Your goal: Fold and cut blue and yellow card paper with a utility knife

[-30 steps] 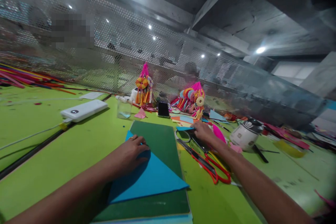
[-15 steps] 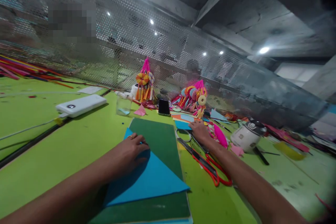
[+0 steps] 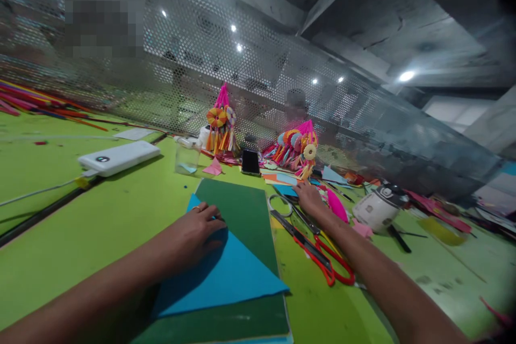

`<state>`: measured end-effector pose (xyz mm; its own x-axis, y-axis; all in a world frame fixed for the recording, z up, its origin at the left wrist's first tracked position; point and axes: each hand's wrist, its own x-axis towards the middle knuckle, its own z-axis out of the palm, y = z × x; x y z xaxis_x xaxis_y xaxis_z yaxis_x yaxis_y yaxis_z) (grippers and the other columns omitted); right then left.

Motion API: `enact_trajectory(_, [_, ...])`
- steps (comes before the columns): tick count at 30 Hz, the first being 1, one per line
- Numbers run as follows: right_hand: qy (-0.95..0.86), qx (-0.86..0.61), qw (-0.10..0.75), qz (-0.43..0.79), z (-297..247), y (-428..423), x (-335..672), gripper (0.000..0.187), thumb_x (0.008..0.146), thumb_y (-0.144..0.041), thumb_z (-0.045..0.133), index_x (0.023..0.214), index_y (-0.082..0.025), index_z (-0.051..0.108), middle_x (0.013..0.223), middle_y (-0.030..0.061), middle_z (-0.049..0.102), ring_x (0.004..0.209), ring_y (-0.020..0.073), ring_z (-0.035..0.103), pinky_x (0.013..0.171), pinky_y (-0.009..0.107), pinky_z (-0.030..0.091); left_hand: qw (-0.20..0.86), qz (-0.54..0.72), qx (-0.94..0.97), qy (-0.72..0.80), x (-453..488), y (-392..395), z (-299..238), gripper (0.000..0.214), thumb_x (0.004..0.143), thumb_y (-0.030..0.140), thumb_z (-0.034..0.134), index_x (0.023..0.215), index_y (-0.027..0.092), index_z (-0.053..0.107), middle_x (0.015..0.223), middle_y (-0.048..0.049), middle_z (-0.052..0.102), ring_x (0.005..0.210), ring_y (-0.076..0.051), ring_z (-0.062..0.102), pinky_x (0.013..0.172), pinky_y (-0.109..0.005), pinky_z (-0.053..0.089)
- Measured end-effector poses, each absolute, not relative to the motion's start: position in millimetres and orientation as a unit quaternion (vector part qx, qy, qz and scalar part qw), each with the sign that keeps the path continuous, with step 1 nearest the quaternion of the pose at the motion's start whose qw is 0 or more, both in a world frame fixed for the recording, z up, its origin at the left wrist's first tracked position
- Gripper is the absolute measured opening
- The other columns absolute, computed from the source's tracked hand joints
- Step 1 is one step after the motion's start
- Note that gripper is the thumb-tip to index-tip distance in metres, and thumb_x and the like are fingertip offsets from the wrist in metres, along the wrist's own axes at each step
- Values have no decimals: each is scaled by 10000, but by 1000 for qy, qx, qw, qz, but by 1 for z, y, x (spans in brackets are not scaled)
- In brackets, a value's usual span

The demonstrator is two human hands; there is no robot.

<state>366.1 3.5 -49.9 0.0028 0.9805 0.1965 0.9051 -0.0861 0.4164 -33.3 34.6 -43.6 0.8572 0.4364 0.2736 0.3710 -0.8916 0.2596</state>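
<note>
A blue sheet of paper [image 3: 237, 269], folded to a triangle, lies on a green board [image 3: 236, 196]. My left hand [image 3: 203, 228], with a ring on one finger, rests on the sheet near its upper corner; its fingers are bent and pressed onto it. Farther off, my right hand [image 3: 309, 199] has its fingertips closed at the edge of a smaller blue paper piece [image 3: 284, 190], partly hidden by the hand. Red-handled scissors [image 3: 308, 250] lie beneath my right forearm, beside a white ring [image 3: 279, 205]. Bright pink material [image 3: 336, 205] lies right of that hand.
A white power bank [image 3: 121, 158] with a cable, a clear plastic cup [image 3: 187, 157] and a phone [image 3: 250, 162] are on the green table. Colourful tasselled hangings [image 3: 220, 118] stand by the perforated screen [image 3: 181, 64]. A white kettle-like container [image 3: 377, 208] is at right.
My right hand has shifted slightly right, and the small blue paper piece has moved with it. My left hand stays on the folded sheet. The view has shifted a little.
</note>
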Motion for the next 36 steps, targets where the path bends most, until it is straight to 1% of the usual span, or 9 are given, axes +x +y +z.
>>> enact_trajectory(4, [655,705,76,260,-52,14,364,289,882,-72,453,1099,-125,635,1136,197,584,1053,303,499,811,375,388,110,127,960,226,-34,33,-40,197,882,260,554,1049,225,652,1074,-93,579,994,-269,508,898,-433,419])
enact_trajectory(7, [656,697,69,282,-48,25,362,256,889,-105,463,1088,-121,624,1140,206,561,1054,317,475,831,402,377,105,117,961,228,-33,30,-37,210,886,260,552,1065,219,652,1099,-99,576,1009,-275,504,900,-444,423])
enact_trajectory(10, [669,679,63,294,-43,36,362,253,888,-101,462,1089,-135,612,1136,186,557,1067,303,452,862,397,362,98,114,962,229,-32,29,-36,207,880,260,561,1059,217,655,1097,-99,576,1009,-269,506,906,-437,425])
enact_trajectory(14, [682,663,47,305,-38,42,369,234,900,-91,418,1029,-101,613,1093,183,551,1034,277,443,884,374,349,97,120,961,227,-32,29,-37,206,862,272,590,1047,220,664,1065,-100,582,991,-265,517,886,-417,435])
enact_trajectory(18, [682,664,33,304,-40,31,379,214,821,-51,481,979,-94,619,1023,164,556,987,269,444,856,353,357,102,120,960,230,-32,28,-37,198,857,274,605,1036,219,668,1061,-101,579,994,-278,518,886,-435,427])
enact_trajectory(21, [677,672,21,299,-46,20,379,227,771,-51,525,973,-93,619,1019,158,553,954,265,445,834,348,366,102,119,960,233,-32,28,-37,204,864,272,596,1049,218,664,1061,-104,575,1002,-285,514,880,-439,427])
enact_trajectory(26, [681,677,15,279,-53,20,358,196,765,-61,536,924,-131,627,1037,133,559,994,259,446,857,343,367,104,118,960,232,-32,27,-35,211,862,271,598,1055,227,672,1062,-100,576,991,-282,517,883,-434,425])
enact_trajectory(31, [640,717,5,276,-51,40,337,275,793,-30,470,1019,-102,609,1099,170,548,1042,271,448,871,358,368,109,125,958,233,-33,27,-33,223,853,243,603,1065,226,672,1074,-99,580,998,-278,518,887,-422,425])
enact_trajectory(36, [597,758,9,262,-51,49,337,465,813,-60,467,1274,-110,510,1227,205,514,1145,311,424,888,408,373,104,127,960,225,-33,27,-33,219,852,255,613,1059,221,679,1068,-102,591,986,-274,532,895,-432,418])
